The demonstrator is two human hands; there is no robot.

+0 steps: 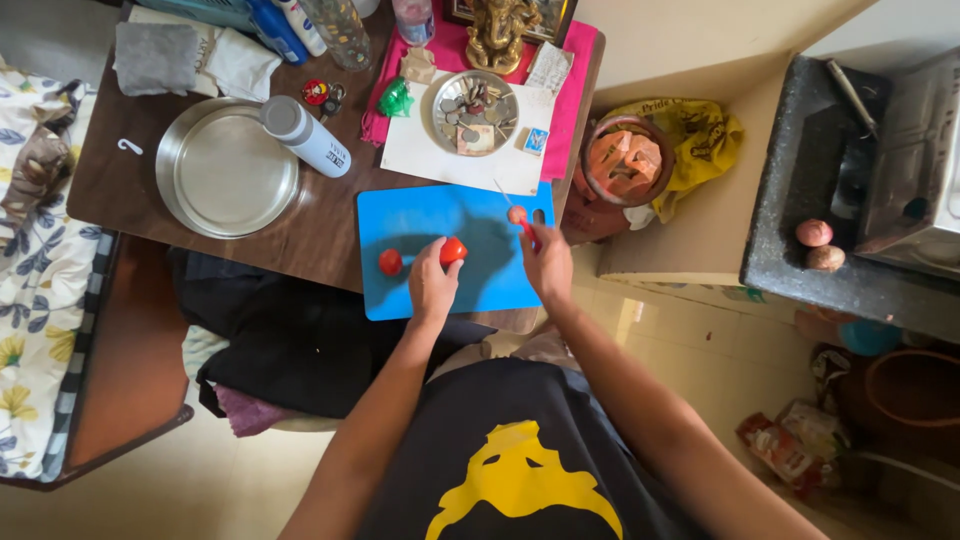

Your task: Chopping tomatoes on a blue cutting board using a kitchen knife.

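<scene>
Nearest the camera, a black shirt [520, 450] with a yellow print fills the lower frame, and both bare forearms extend from it toward a blue cutting board [420, 285].

Hidden or unclear:
- The knife [507, 196] shows only a thin pale blade beyond the right hand; its red handle is mostly covered by the fingers.
- The near edge of the cutting board overhangs the brown table [120, 190], and what supports it cannot be made out.
- Contents of the small steel dish [474, 110] are too small to identify.

Hand pose:
- The left hand [432, 282] reaches forward, palm down, fingers closed around a red tomato [453, 250] and pressing it onto the board.
- The right hand [546, 262] is clenched on the knife handle, blade angled up and left, above the board's far right corner.
- A second tomato [390, 262] lies on the board just left of the left hand, apart from it.

Surroundings:
- A large steel plate [228, 170] and a white cylindrical bottle [305, 135] sit on the table left of the board.
- White paper [440, 160] on a pink cloth [570, 110] lies beyond the board.
- Two onions [818, 245] rest on a dark stone counter [790, 200] at right.
</scene>
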